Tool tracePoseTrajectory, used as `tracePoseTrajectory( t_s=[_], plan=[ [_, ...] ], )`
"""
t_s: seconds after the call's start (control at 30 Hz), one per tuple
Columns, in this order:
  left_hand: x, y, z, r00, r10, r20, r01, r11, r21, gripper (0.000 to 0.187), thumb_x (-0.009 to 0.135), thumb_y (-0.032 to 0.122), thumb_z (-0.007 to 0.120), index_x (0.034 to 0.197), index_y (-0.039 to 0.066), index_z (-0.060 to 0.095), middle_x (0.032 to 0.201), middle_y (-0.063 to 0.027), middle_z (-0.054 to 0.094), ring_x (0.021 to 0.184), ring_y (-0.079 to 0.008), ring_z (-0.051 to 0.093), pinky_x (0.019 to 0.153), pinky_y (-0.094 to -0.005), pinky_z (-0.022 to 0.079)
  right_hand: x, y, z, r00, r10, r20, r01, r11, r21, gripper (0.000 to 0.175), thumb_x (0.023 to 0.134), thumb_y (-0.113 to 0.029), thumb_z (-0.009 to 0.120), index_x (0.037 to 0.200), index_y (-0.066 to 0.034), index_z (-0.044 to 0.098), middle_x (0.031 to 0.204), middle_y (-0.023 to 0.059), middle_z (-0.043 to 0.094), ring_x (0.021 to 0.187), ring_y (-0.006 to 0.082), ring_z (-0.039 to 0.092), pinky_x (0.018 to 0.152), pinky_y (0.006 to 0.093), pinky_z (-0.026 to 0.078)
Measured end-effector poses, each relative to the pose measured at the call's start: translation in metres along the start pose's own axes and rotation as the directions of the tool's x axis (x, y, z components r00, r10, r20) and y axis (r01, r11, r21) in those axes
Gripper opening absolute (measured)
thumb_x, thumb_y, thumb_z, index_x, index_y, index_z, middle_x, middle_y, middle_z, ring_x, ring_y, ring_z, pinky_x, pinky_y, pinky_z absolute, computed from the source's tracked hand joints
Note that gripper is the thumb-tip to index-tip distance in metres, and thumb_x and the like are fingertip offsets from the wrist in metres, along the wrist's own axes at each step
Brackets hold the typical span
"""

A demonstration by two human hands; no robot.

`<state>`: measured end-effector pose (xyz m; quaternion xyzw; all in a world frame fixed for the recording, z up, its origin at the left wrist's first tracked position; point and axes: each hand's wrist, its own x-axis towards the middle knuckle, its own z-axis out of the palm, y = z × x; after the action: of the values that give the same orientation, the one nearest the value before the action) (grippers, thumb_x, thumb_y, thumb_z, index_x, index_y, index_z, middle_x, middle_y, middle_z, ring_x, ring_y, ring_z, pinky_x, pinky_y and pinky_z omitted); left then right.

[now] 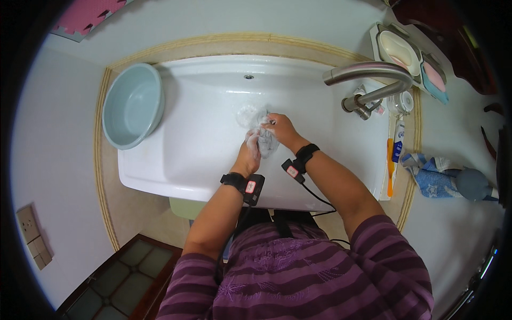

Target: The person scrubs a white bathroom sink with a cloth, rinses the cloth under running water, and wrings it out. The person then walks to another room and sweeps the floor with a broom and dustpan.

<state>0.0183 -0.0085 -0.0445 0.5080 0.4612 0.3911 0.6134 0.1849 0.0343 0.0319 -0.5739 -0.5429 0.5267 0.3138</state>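
Over the white ceramic sink, a wet grey cloth covered in suds is bunched between both hands. My left hand, with foam on its fingers, grips the cloth's left side. My right hand pinches its upper right part, fingers curled. Foam lies on the basin floor just beyond the cloth. Each wrist wears a black strap with a small cabled device. The brushed metal faucet arches over the sink's right side, and no water stream shows from it.
A light blue plastic basin rests on the sink's left edge. Along the right rim lie an orange toothbrush, a toothpaste tube and a glass jar. Soap dishes hang on the wall; a blue patterned towel is farther right.
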Motion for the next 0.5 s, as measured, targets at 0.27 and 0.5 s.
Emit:
tracePoseTrajectory(
  t_s=[0.27, 0.5],
  plan=[
    [-0.004, 0.072, 0.01, 0.867, -0.483, 0.121, 0.461, 0.686, -0.563, 0.041, 0.088, 0.015, 0.055, 0.125, 0.004, 0.042, 0.118, -0.0128, 0.055, 0.108, -0.0274, 0.052, 0.094, -0.0339, 0.043, -0.022, 0.005, 0.059, 0.891, -0.424, -0.162, 0.361, 0.879, -0.31, 0.018, 0.079, -0.02, 0.062, 0.091, -0.0065, 0.067, 0.096, 0.0158, 0.061, 0.103, 0.0396, 0.048, 0.093, 0.0458, 0.037],
    [0.002, 0.046, -0.006, 0.976, 0.02, 0.215, -0.114, 0.895, 0.432, 0.039, 0.081, 0.014, 0.06, 0.117, 0.002, 0.05, 0.114, -0.0174, 0.056, 0.105, -0.0318, 0.054, 0.091, -0.0372, 0.044, -0.019, -0.007, 0.062, 0.815, -0.541, -0.209, 0.449, 0.816, -0.363, 0.018, 0.082, -0.019, 0.06, 0.093, -0.0076, 0.068, 0.096, 0.0169, 0.057, 0.097, 0.0341, 0.049, 0.085, 0.0419, 0.041]
  ],
)
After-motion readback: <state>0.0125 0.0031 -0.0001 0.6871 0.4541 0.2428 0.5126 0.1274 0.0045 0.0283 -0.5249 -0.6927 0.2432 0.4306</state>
